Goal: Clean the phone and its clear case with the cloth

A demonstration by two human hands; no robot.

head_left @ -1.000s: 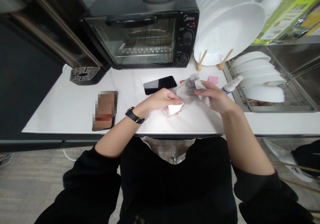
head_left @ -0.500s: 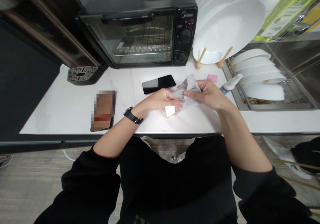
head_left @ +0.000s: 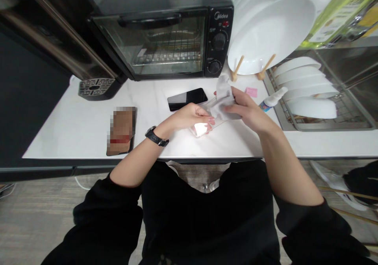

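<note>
Clear case: flat, rectangular and see-through (head_left: 201, 129); held tilted above the desk (head_left: 73, 133), between the left and right fingers. A bright glare lies over its near-left end, by the left fingertips; skin shows through there. Its far end is partly hidden by the cloth.
Latest change: a fuller spread of the cloth (head_left: 226, 101) is now seen over the case's far end, and the right fingers have been shifted slightly outward. The case has been kept in the left grip.
Bearing on the handling: contact between cloth and case is judged to be maintained; the pressure applied cannot be told.
Left fingers (head_left: 210, 119): closed narrowly on the case near its glaring end.
Right fingers (head_left: 234, 109): closed on the thin, grey, creased cloth, at the case's far end.
Black phone (head_left: 188, 99): laid flat just beyond the left fingers, untouched.
Pink packet (head_left: 251, 92): laid flat beyond and right of the right fingers.
Small bottle (head_left: 268, 103): found lying at an angle, right of the right fingers.
Blurred flat item (head_left: 121, 129): set well left of the left fingers; details cannot be read.
Toaster oven (head_left: 165, 44): placed beyond the phone and both sets of fingers.
White plates (head_left: 271, 32): stood upright beyond the right fingers.
</note>
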